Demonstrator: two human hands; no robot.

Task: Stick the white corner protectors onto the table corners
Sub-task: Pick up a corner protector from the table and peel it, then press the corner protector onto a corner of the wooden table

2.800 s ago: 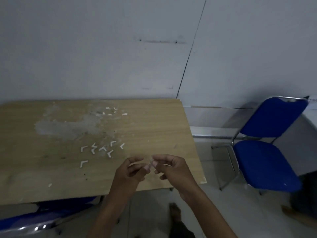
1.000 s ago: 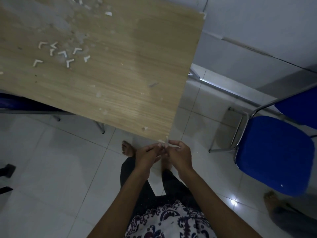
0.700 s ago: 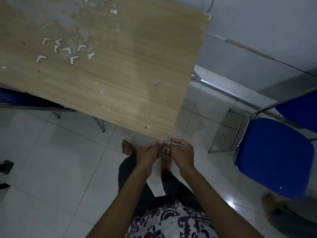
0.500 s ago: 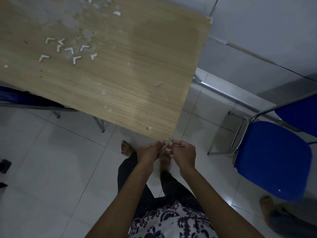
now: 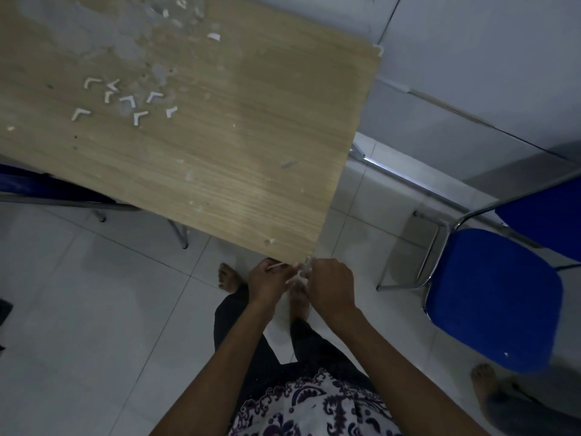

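Corner protector [image 5: 302, 268]: a small white piece sits at the near right corner of the table [image 5: 251, 136], between the fingertips of both hands. Only a sliver of it shows, so its exact seating against the corner cannot be told.

Left hand [image 5: 269, 281]: positioned just below the near edge of the table, left of the corner. Fingers are curled, and a thin white strip [image 5: 276, 265] shows at the fingertips. The fingertips pinch at the white piece.

Right hand [image 5: 330, 284]: positioned just right of the left hand, touching it at the fingertips. Fingers are curled inward toward the corner and pinch the protector from the right side.

Spare corner protectors [image 5: 125, 100]: a loose group of white L-shaped pieces lies on the tabletop, far left of the hands and well apart from them. Small white scraps [image 5: 213, 36] lie farther back, near a grey worn patch [image 5: 94, 33] in the table surface.

Surroundings: a blue chair [image 5: 490, 297] with a metal frame stands on the white tiled floor [image 5: 78, 309] to the right of the table. The person's bare feet [image 5: 229, 278] rest on the floor below the table corner. Another bare foot [image 5: 482, 383] shows at the near right edge of the view.
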